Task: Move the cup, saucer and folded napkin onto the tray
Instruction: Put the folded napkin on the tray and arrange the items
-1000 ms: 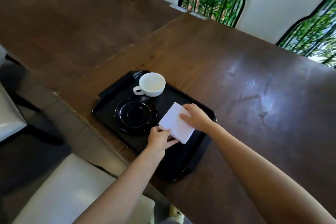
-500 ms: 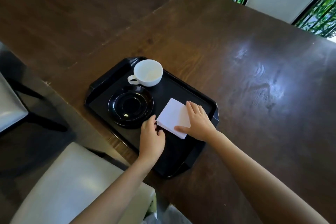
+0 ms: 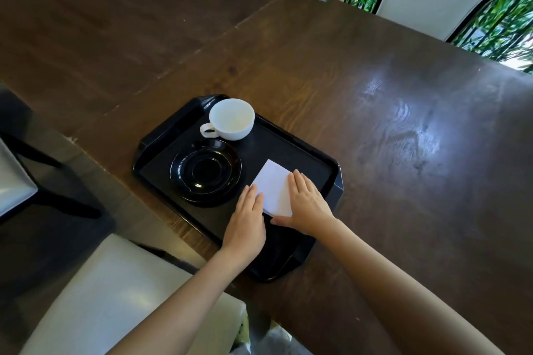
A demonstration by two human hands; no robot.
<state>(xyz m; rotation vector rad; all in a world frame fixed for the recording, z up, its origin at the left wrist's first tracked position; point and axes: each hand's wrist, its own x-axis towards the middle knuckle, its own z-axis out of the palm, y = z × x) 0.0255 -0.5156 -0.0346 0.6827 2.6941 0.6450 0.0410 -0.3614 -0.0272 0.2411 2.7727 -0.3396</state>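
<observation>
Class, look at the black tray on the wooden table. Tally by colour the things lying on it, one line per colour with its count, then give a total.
White: 2, the cup and the folded napkin
Black: 1, the saucer
Total: 3 on the tray

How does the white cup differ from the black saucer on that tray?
The white ceramic cup is deep, with a side handle; the glossy black saucer is wide, shallow and ringed. The cup sits at the black plastic tray's far edge, the saucer nearer the person. Both look empty and rest upright on the tray.
</observation>
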